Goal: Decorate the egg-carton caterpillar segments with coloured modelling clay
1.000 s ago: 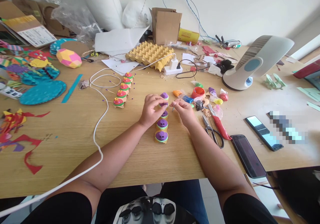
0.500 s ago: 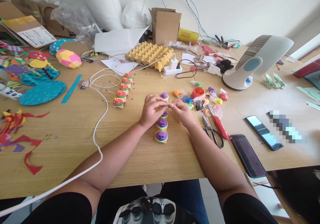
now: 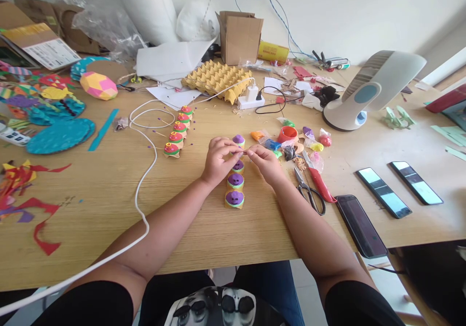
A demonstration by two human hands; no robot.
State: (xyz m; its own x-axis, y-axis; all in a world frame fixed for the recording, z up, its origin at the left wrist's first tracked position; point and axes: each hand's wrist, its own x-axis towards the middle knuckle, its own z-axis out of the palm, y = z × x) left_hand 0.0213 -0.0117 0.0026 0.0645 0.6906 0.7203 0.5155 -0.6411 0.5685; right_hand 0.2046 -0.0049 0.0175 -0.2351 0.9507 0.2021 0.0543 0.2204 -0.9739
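A row of small egg-carton cups topped with purple clay (image 3: 235,183) runs away from me at the table's middle. My left hand (image 3: 218,160) curls over the row's far part, fingers closed on one purple-topped cup. My right hand (image 3: 267,162) pinches something thin against that same cup, fingertips meeting those of the left. What it pinches is too small to make out. A second row of cups with red, green and yellow tops (image 3: 178,131) lies to the left, with pins stuck in it.
Scissors (image 3: 308,190) and a red-handled cutter (image 3: 320,183) lie right of my right hand, beside clay lumps and an orange cup (image 3: 288,134). Three phones (image 3: 360,225) lie at right. A white cable (image 3: 145,171) loops at left. A fan (image 3: 371,90), an egg tray (image 3: 216,78) and a box (image 3: 240,35) stand behind.
My right hand has moved left until its fingertips met the left hand's at the purple cup. The left hand has stayed on the row.
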